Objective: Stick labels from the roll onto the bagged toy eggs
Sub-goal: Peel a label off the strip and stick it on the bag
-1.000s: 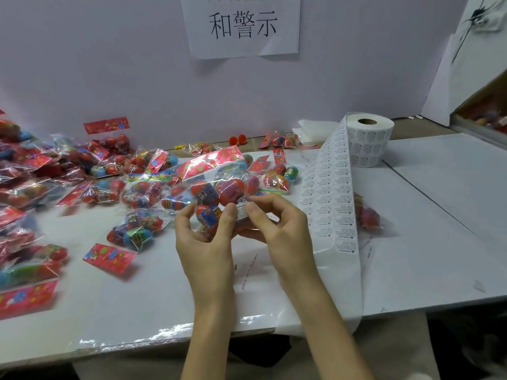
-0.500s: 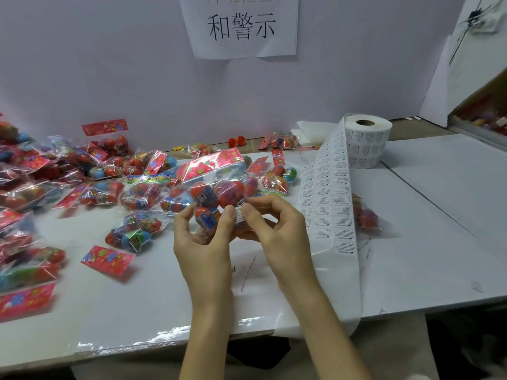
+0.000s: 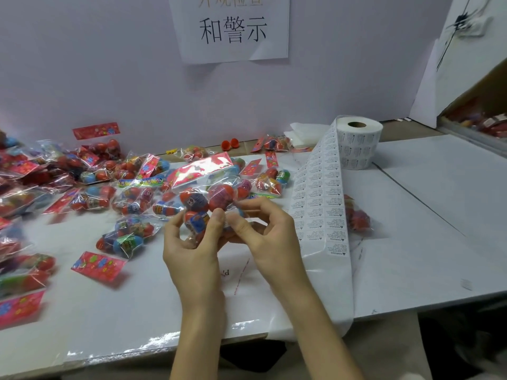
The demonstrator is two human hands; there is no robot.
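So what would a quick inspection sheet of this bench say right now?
Surface: white table, plastic film over its near part.
Job's things: label roll upright at the back, its label strip trailing over the near edge; held bag of toy eggs.
Clutter: bagged eggs heaped at left, one bag right of the strip, loose red shells.
Grippers: left hand and right hand both grip the held bag.
Cables: dark lead on the wall, upper right, blurred.
Surroundings: paper sign on the wall; cardboard box at right.
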